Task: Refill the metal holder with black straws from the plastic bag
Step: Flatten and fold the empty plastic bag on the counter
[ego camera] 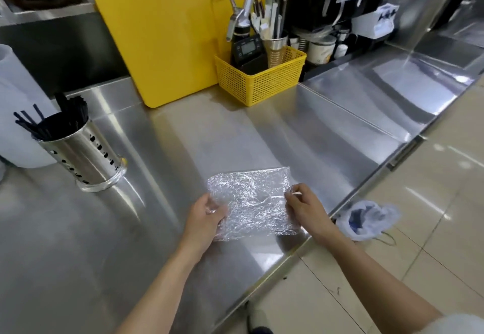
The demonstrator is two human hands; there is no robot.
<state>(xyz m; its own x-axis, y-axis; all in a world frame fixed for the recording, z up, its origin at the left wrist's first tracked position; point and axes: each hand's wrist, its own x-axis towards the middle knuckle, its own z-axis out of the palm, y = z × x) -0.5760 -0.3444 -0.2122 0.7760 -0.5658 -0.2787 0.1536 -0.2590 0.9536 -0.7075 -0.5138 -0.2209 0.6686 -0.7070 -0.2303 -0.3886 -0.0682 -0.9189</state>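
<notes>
The brushed stainless-steel counter (183, 134) fills most of the view, and at 12 o'clock on it a large yellow plastic cutting board (167, 34) leans upright against the back, with a yellow perforated plastic basket (259, 82) of tools just beside it at 1 o'clock; nothing lies between these and the hands. At 9 o'clock, well apart from the hands, stands the perforated cylindrical metal holder (81, 152), tilted in the wide view, with thin black straws (52, 121) fanned out of its mouth. Near the counter's front edge at 6 o'clock lies the crumpled clear plastic bag (251, 202), flat and seemingly empty. The left hand (207, 218) curls its fingers narrowly round the bag's left edge, while the right hand (303, 202) pinches the right edge between thumb and fingertips
</notes>
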